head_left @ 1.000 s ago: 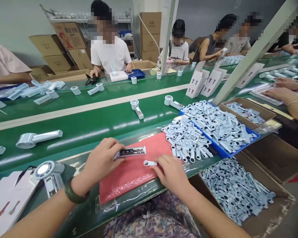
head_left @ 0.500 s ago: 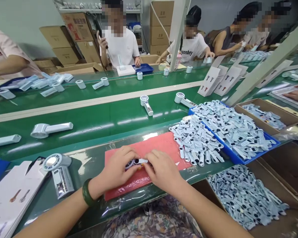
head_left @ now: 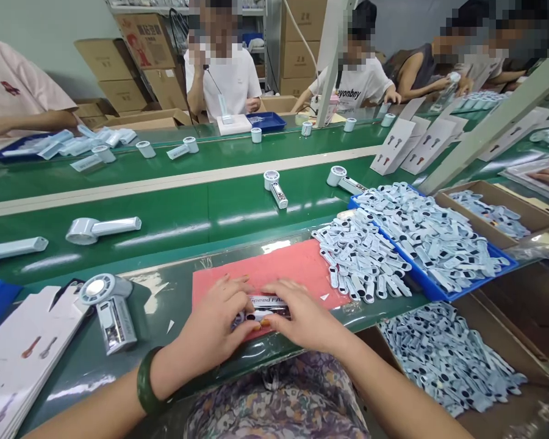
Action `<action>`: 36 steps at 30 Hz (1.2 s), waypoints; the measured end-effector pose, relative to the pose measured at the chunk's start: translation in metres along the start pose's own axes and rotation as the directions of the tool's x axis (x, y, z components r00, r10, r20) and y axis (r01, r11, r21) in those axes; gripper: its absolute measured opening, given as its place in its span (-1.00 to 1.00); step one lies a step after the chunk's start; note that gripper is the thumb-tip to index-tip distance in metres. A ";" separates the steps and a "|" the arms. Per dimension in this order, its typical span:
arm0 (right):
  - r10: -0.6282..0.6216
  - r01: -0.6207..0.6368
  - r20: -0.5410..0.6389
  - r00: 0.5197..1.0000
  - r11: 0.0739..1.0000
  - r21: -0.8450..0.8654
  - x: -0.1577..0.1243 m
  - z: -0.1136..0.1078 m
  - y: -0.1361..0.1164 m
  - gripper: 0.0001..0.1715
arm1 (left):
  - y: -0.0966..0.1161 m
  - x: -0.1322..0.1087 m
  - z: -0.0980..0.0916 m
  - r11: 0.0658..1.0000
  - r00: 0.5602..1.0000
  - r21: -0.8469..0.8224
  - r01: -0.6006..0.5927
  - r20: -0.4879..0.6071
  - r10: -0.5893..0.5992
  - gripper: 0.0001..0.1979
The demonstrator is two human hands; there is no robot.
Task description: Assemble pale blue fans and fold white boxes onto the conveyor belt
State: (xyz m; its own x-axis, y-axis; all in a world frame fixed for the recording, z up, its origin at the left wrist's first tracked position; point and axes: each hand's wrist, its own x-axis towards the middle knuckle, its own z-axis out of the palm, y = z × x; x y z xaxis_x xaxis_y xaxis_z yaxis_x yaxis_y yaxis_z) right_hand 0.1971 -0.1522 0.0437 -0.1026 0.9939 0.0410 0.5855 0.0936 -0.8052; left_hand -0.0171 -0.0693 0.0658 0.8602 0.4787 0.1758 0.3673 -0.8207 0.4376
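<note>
A handheld fan point(head_left: 266, 300) lies on its side on the red mat point(head_left: 251, 266), lettering on its handle facing up. My left hand point(head_left: 224, 311) wraps around its head end, fingers closed and hiding most of the head. My right hand point(head_left: 304, 312) grips the far end of the handle, thumb along its near edge. Between my thumbs shows a small pale cover piece point(head_left: 258, 316) with a black oval, lying along the handle. Right of the mat is a heap of similar pale cover pieces point(head_left: 363, 256). Another fan point(head_left: 114, 317), its handle uncovered, rests left of my left hand.
A blue tray point(head_left: 432, 297) and a cardboard box point(head_left: 478, 305) of cover pieces stand at right. Printed cartons point(head_left: 32, 360) lie at left. Several fans, including one fan point(head_left: 277, 190), sit on the green conveyor point(head_left: 187, 204). Co-workers point(head_left: 231, 79) sit across it.
The fan in my hands has turned so its lettered side shows. My right hand has shifted right along the handle, and its thumb has moved.
</note>
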 end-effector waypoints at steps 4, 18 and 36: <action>-0.050 0.051 0.010 0.999 0.991 -0.127 -0.006 0.008 -0.003 -0.55 | 0.007 -0.006 0.008 0.995 1.000 0.098 0.008 -0.009 -0.007 -0.73; -0.112 0.109 -0.047 0.993 0.992 -0.062 -0.011 0.006 0.007 -0.41 | 0.008 0.010 -0.004 0.950 0.996 0.311 -0.028 0.085 0.001 -0.74; -0.072 0.066 -0.046 0.996 0.991 -0.120 -0.003 0.013 0.004 -0.70 | 0.011 0.008 0.000 0.996 0.995 -0.012 0.088 0.040 -0.087 -0.70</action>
State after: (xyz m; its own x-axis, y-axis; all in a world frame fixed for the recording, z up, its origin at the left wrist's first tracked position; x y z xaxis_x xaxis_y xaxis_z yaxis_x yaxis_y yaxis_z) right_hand 0.1888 -0.1552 0.0327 -0.1069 0.9863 0.1259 0.6696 0.1651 -0.7242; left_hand -0.0061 -0.0742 0.0719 0.8386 0.5353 0.1012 0.4371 -0.7720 0.4615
